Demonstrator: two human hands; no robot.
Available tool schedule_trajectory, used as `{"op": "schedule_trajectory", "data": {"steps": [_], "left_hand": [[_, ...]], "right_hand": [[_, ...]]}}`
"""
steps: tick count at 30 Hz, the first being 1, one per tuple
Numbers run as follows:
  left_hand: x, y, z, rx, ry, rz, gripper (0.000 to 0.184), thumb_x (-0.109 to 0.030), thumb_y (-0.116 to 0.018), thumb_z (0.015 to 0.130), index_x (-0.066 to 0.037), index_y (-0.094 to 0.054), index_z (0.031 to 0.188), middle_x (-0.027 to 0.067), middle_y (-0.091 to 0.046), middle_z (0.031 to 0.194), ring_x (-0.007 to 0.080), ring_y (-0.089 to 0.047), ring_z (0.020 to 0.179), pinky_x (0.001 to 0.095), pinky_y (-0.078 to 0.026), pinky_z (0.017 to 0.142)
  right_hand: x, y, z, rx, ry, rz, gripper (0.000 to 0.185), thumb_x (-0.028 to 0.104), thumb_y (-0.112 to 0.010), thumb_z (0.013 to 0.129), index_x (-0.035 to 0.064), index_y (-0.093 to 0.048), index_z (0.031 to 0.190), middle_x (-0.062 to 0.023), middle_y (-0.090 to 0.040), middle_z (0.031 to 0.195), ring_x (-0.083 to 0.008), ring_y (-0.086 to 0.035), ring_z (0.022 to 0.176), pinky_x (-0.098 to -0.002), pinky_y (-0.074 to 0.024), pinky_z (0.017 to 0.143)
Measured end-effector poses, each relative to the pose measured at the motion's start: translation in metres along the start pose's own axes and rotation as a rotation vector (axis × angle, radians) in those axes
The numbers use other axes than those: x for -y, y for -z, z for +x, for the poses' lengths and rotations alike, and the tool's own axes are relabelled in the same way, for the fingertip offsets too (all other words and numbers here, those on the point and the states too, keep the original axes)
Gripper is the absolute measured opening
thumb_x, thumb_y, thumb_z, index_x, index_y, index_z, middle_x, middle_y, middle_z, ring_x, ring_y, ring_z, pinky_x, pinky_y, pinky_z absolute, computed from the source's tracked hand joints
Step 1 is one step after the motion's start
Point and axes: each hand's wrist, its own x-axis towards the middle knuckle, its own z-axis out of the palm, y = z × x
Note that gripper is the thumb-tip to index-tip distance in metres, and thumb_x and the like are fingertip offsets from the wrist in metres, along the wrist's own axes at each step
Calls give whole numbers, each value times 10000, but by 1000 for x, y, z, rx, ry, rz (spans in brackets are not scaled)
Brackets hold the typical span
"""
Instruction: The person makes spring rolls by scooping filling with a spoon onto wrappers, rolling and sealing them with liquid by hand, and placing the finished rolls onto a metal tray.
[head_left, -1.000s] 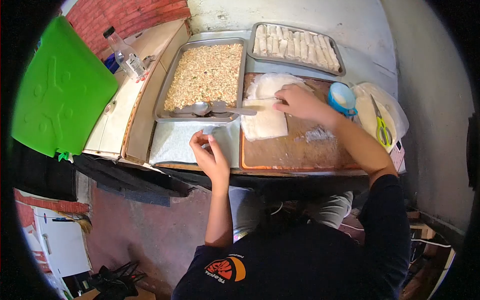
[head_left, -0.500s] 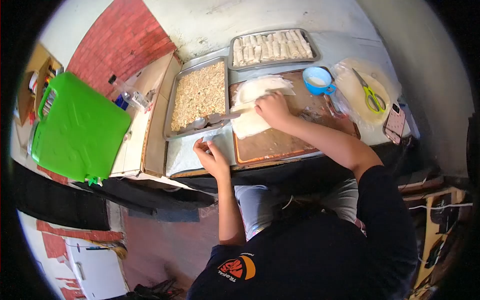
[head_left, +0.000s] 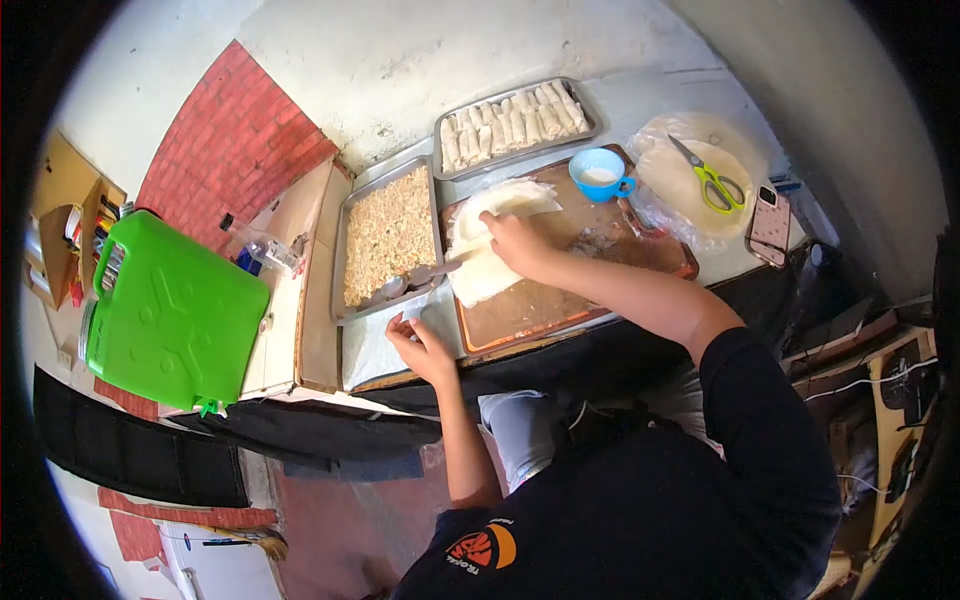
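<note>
My right hand (head_left: pixel 516 243) is over the pale wrapper sheets (head_left: pixel 484 275) on the brown board (head_left: pixel 590 280), its fingers pressed together at a sheet's edge; what they pinch is too small to tell. My left hand (head_left: pixel 422 350), fingers curled but apart and holding nothing, hovers at the counter's front edge, left of the board. Beside the sheets, a tray of chopped filling (head_left: pixel 392 232) has a spoon (head_left: pixel 395 287) and another utensil with its handle toward the sheets. A blue cup (head_left: pixel 600 174) of whitish contents stands on the board's back edge.
A tray of white rolls (head_left: pixel 515 126) lies at the back. Green-handled scissors (head_left: pixel 718 186) rest on round wrappers (head_left: pixel 690 180) in plastic, near a phone (head_left: pixel 768 228). On the left are a clear bottle (head_left: pixel 265 247) and a large green container (head_left: pixel 175 315).
The camera view has turned and shifted, so the counter appears tilted. My right hand has moved slightly over the sheets toward their back part. My left hand stays near the front edge.
</note>
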Motion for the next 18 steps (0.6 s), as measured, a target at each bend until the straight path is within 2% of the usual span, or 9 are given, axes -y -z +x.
{"op": "schedule_trajectory", "data": {"steps": [3, 6, 9, 12, 15, 18], "left_hand": [[-5, 1, -1, 6, 7, -13, 267, -174, -506, 968, -6, -516, 1175, 134, -553, 950, 238, -529, 880, 373, -432, 797], [-2, 0, -1, 0, 2, -18, 265, -173, -506, 968, -6, -517, 1173, 131, -552, 951, 235, -527, 878, 370, -430, 797], [-2, 1, -2, 3, -4, -18, 268, -181, -510, 971, -6, -517, 1175, 129, -551, 952, 232, -524, 874, 365, -431, 790], [3, 0, -1, -12, -60, 0, 281, -195, -510, 976, 2, -507, 1176, 128, -550, 924, 229, -522, 828, 343, -434, 723], [5, -1, -1, -16, -20, -18, 286, -201, -513, 976, 0, -511, 1179, 129, -556, 914, 235, -525, 826, 347, -433, 729], [7, -1, 0, -16, 1, -35, 285, -190, -522, 966, -5, -522, 1182, 131, -553, 901, 238, -523, 815, 350, -427, 736]], "right_hand": [[-2, -4, 2, 62, 23, -9, 255, 52, -604, 813, 4, -602, 1064, -233, -639, 702, -426, -656, 731, -512, -531, 670], [4, -3, -4, 2, -8, -43, 205, 44, -597, 798, 24, -620, 1001, -221, -636, 684, -402, -660, 704, -497, -534, 648], [3, -13, -6, -23, 53, -196, 182, 44, -595, 783, 51, -639, 960, -205, -630, 652, -371, -662, 672, -477, -539, 642], [4, -12, -6, -94, 113, -246, 158, 44, -591, 781, 73, -648, 926, -193, -622, 625, -341, -663, 657, -462, -543, 660], [6, -8, -5, -157, 182, -212, 150, 40, -606, 769, 71, -676, 898, -193, -632, 638, -348, -664, 668, -462, -542, 678], [7, -1, -3, -55, 77, -58, 172, 50, -632, 756, 73, -709, 908, -187, -658, 683, -360, -665, 686, -436, -552, 715]]}}
